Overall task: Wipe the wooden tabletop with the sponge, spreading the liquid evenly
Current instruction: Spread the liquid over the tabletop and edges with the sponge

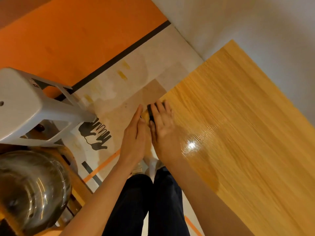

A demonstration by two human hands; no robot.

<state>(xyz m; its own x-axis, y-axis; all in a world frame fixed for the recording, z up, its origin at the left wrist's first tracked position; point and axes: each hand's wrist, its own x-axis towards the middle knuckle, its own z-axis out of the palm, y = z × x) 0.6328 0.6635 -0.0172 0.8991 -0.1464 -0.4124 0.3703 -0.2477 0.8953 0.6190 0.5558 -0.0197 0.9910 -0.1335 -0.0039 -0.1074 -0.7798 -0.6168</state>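
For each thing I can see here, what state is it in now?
Wooden tabletop: glossy wet patch near the hands, the rest matte.
Sponge: at the table's edge, pressed flat under the right hand.
Right hand: fingers straight, on the sponge.
Left hand: flat, beside the table edge, holding nothing.
Grey stool: upright on the floor.

Right hand (163, 132) flat over dark sponge (150, 113) at edge of glossy wet wooden worktop (238, 125), left hand (134, 135) open just beside it off the edge, grey stool (29, 106) at left.
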